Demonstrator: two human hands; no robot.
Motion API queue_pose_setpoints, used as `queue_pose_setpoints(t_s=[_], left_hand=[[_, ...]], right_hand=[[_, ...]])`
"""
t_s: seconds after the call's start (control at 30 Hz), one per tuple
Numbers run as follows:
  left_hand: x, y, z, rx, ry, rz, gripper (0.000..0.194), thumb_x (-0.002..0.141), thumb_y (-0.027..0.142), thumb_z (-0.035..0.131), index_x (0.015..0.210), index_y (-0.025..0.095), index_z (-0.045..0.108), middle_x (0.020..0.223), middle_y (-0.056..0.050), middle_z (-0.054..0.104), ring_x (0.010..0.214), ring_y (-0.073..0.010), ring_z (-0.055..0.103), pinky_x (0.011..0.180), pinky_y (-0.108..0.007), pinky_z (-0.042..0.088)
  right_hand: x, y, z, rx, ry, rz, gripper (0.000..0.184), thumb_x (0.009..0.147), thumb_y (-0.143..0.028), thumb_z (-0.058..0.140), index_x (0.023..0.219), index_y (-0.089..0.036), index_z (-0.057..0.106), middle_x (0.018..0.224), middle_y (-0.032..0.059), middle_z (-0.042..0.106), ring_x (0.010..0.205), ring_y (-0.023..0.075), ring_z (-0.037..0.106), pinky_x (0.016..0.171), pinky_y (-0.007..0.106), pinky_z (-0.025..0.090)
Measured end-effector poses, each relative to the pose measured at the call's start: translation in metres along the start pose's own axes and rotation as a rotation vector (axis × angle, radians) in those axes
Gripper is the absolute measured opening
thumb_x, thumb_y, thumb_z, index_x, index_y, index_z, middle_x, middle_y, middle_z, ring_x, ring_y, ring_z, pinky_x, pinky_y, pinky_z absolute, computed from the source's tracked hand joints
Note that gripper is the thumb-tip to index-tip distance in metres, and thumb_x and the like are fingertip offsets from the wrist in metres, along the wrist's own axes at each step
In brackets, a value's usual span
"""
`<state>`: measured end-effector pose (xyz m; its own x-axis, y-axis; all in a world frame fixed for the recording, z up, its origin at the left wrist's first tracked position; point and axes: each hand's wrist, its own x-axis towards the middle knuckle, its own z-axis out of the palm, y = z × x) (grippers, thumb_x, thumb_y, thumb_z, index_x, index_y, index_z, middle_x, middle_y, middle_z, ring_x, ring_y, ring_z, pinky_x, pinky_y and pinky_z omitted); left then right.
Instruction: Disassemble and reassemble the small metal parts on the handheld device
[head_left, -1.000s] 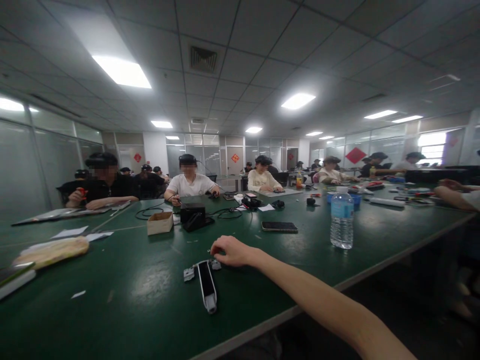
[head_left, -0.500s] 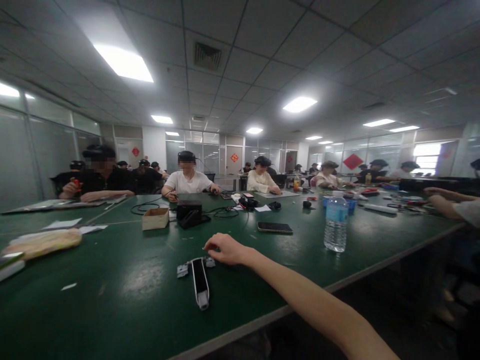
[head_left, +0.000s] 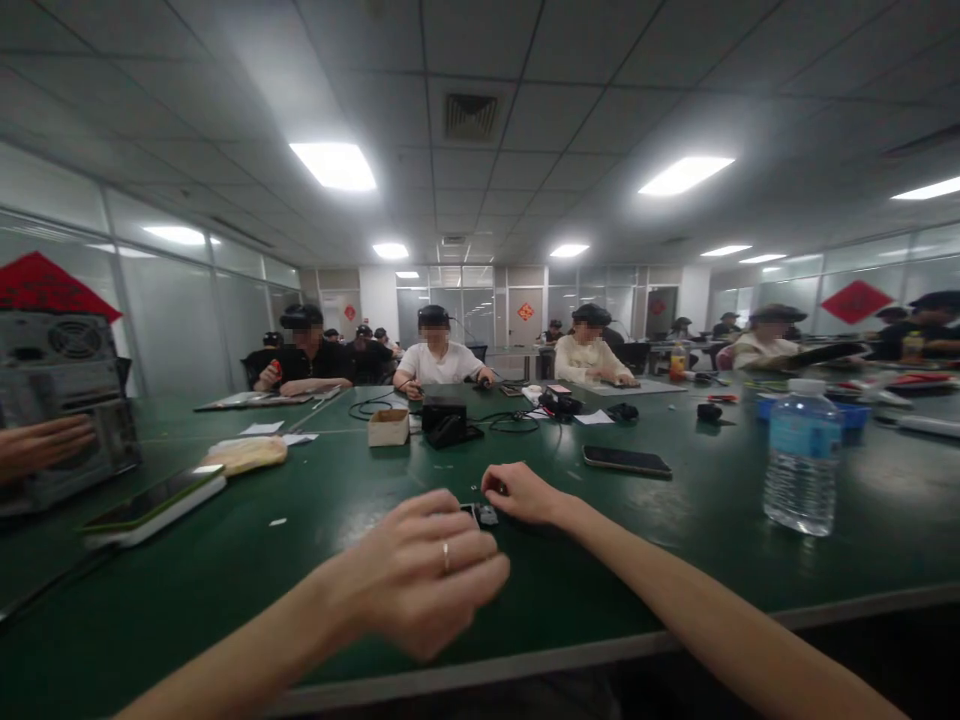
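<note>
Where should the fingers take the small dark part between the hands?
Pinch the small dark part from above across its narrow width, coming from the side of the right hand; it lies flat and low, and the left hand hides its near end.

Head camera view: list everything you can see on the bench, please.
workbench: one, dark green, filling the lower view
water bottle: one, clear, right front
smartphone: one, black, beyond the right hand
cardboard box: one, tan, mid-bench
black unit: one, black, beside the box
computer case: one, grey, far left
co-workers: several, seated along the bench
small part: one, black and silver, between the hands
left hand: one, ringed, beside the part
right hand: one, fingers at the part
</note>
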<state>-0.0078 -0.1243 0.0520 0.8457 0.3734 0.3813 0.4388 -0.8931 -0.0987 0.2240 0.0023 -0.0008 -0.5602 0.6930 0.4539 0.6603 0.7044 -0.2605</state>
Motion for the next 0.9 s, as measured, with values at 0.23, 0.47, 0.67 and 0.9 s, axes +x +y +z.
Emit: queue_pose_setpoints(t_s=[0.23, 0.47, 0.67, 0.9], left_hand=[[0.037, -0.082, 0.029, 0.236, -0.114, -0.276, 0.028, 0.086, 0.018, 0.039, 0.107, 0.020, 0.058, 0.100, -0.007, 0.065, 0.081, -0.0195, 0.062, 0.075, -0.030, 0.045], [0.019, -0.102, 0.053, 0.150, -0.184, -0.342, 0.016, 0.087, 0.027, 0.045, 0.094, 0.021, 0.058, 0.093, -0.004, 0.065, 0.080, -0.0195, 0.062, 0.068, -0.026, 0.044], [0.021, -0.098, 0.065, 0.062, -0.177, -0.327, 0.017, 0.086, 0.032, 0.047, 0.091, 0.020, 0.058, 0.090, -0.003, 0.064, 0.078, -0.0191, 0.060, 0.064, -0.027, 0.043], [0.019, -0.096, 0.068, -0.008, -0.173, -0.400, 0.012, 0.081, 0.026, 0.050, 0.089, 0.020, 0.057, 0.088, -0.003, 0.063, 0.080, -0.0188, 0.060, 0.068, -0.027, 0.043]], right_hand=[[-0.002, -0.006, -0.004, -0.026, -0.048, -0.025, 0.017, 0.081, -0.012, 0.053, 0.088, -0.014, 0.067, 0.082, 0.0053, 0.065, 0.072, 0.0143, 0.058, 0.067, 0.024, 0.044], [-0.004, -0.002, -0.003, 0.024, -0.123, 0.057, 0.017, 0.082, -0.017, 0.053, 0.094, -0.015, 0.065, 0.088, 0.0055, 0.066, 0.075, 0.0152, 0.059, 0.066, 0.024, 0.046], [-0.005, -0.003, -0.005, -0.021, -0.138, 0.003, 0.019, 0.081, -0.015, 0.051, 0.092, -0.015, 0.067, 0.087, 0.0055, 0.064, 0.076, 0.0154, 0.058, 0.069, 0.025, 0.046], [-0.005, -0.002, -0.004, 0.008, -0.180, 0.003, 0.020, 0.079, -0.013, 0.052, 0.093, -0.016, 0.068, 0.086, 0.0043, 0.064, 0.074, 0.0142, 0.058, 0.068, 0.024, 0.046]])
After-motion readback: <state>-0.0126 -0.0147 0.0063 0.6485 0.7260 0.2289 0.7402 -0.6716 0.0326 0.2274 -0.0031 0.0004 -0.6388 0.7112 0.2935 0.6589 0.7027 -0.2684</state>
